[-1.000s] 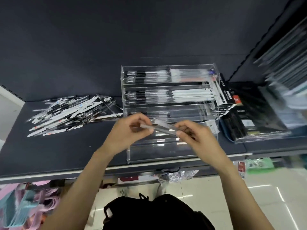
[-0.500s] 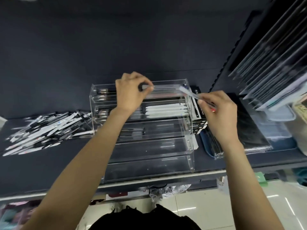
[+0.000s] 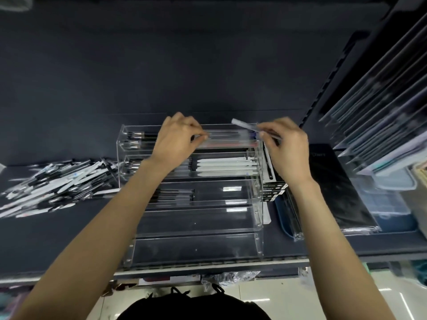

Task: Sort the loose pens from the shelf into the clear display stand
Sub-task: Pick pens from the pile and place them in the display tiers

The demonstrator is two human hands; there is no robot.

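Head view: both grips pinch pens over the display stand [image 3: 129, 144] top tier, left hand [image 3: 178, 139], right hand [image 3: 286, 146].

A dark blue back wall [image 3: 161, 65] stands behind a dark shelf [image 3: 57, 239], and the shiny pale floor [image 3: 323, 299] below reflects light.

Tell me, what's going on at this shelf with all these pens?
A person is filling a clear display stand with pens. The left hand is at the stand's top tier, fingertips pinched on a pen lying there. The right hand holds another clear pen above the same tier's right end. The upper tiers already hold rows of pens; the two lowest look empty. A heap of loose pens waits on the dark shelf to the left.
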